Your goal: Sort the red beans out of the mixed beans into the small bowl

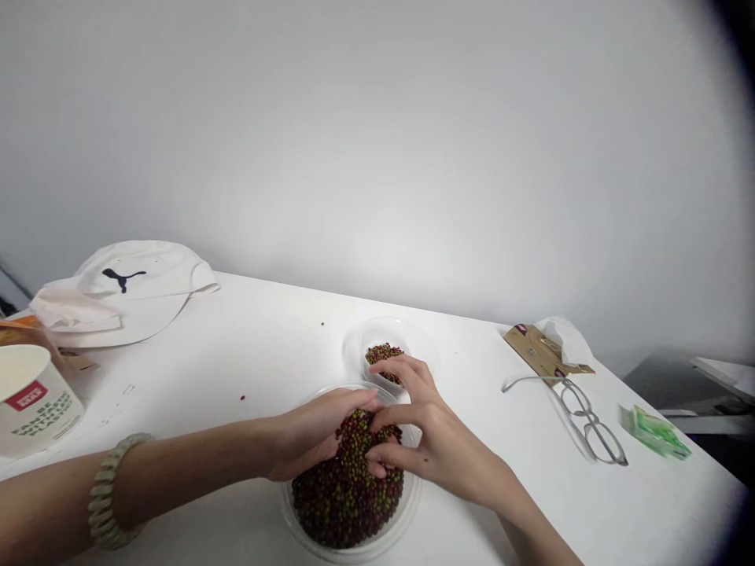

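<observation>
Small red and green beans (pixel 348 507) fill most of a clear round plastic bowl (pixel 413 507) at the front. Over it, my left hand (pixel 312 436) is cupped around a heap of the beans. My right hand (pixel 416 440) reaches in from the other side, its thumb and fingers curled at the heap in the left palm. Whatever lies between the right fingertips is too small to make out. Just behind the hands stands a second clear bowl (pixel 369 330) with a smaller pile of similar beans (pixel 381 351), partly covered by the right hand's fingers.
A white cap (pixel 153 275) lies at the back left, a paper tub (pixel 44 420) at the left edge. On the right are a brown packet (pixel 534 351), eyeglasses (pixel 581 409) and a green wrapper (pixel 657 432). A few stray beans dot the white table (pixel 259 338).
</observation>
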A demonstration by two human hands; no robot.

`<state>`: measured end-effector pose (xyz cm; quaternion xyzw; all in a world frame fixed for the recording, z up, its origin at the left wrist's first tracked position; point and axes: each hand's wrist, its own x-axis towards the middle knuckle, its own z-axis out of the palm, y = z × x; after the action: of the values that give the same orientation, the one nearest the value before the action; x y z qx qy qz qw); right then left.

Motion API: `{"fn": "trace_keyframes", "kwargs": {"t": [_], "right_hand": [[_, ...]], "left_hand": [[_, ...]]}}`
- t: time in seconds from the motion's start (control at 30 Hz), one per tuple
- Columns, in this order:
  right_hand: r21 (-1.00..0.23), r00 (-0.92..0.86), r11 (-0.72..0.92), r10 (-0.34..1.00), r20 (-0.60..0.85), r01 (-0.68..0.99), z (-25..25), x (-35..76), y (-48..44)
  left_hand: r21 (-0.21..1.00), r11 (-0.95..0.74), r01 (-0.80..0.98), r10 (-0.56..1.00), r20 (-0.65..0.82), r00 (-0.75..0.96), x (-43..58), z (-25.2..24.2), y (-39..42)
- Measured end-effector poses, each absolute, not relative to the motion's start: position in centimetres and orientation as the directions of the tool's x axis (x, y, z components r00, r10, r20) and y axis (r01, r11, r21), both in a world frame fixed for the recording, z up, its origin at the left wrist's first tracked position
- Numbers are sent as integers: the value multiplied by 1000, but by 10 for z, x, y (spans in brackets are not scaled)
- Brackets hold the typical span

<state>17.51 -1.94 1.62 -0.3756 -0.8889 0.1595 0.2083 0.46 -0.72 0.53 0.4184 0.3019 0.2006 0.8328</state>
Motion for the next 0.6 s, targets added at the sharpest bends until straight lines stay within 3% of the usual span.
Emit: {"fn": "trace_keyframes", "kwargs": {"t": [0.6], "right_hand": [[-467,-629,640,750,207,610,15,177,-19]], "left_hand": [[836,547,-42,574,-338,746,5,2,-5]]}}
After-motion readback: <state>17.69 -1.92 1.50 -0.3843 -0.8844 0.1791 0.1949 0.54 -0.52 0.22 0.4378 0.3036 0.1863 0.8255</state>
